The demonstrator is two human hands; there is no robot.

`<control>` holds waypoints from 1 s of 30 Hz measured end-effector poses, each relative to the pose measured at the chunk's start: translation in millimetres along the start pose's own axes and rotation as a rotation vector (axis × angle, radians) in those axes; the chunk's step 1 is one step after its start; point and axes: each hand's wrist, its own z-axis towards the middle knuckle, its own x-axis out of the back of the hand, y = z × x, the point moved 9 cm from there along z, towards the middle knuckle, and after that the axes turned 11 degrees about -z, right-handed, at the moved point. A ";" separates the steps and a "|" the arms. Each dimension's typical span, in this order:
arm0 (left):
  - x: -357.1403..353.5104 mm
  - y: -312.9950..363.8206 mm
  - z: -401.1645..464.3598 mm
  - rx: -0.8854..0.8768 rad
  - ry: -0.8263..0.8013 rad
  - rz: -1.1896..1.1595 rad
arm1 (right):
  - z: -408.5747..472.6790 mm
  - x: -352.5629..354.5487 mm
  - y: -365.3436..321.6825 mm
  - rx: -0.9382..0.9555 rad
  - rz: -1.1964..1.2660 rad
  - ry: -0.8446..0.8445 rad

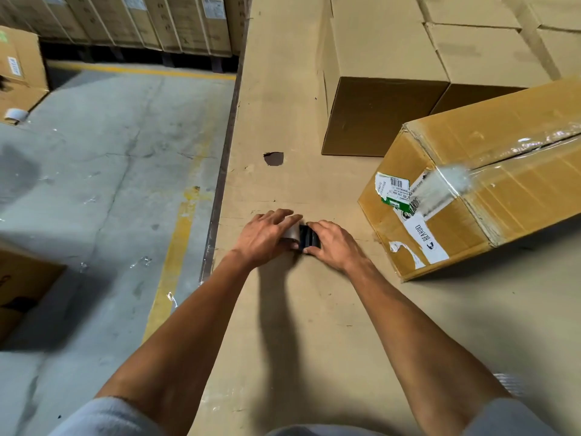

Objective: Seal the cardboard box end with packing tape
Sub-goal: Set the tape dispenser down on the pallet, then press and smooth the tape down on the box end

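Observation:
A cardboard box (pixel 490 196) lies tilted on the cardboard-covered table (pixel 283 127) at the right. Clear tape runs along its top seam and hangs over the near end, beside torn white and green labels. My left hand (pixel 267 234) grips a roll of packing tape (pixel 290 232) resting on the table, left of the box. My right hand (pixel 333 243) holds the black dispenser part (pixel 309 239) fixed to that roll. Both hands are well clear of the box.
Closed cartons (pixel 386 73) stand stacked behind the box. A dark hole (pixel 273 158) shows in the table cover. Left of the table edge is concrete floor with yellow lines, more boxes, and a spare tape roll (pixel 15 114). Palletised cartons (pixel 141 23) line the back.

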 end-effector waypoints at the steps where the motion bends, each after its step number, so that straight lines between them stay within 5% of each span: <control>1: 1.7 -2.7 0.9 0.011 -0.002 -0.002 | 2.5 1.3 -1.3 -0.006 0.016 0.000; 14: 23.4 25.1 4.2 -0.012 0.120 0.104 | -16.6 56.2 6.7 -0.054 -0.028 0.094; 22: 43.8 136.4 29.4 -0.207 0.296 -0.022 | -64.2 168.5 29.2 -0.069 -0.274 0.449; 30: 23.2 252.9 57.4 -0.276 0.305 -0.283 | -144.2 249.1 90.9 -0.181 -0.412 0.655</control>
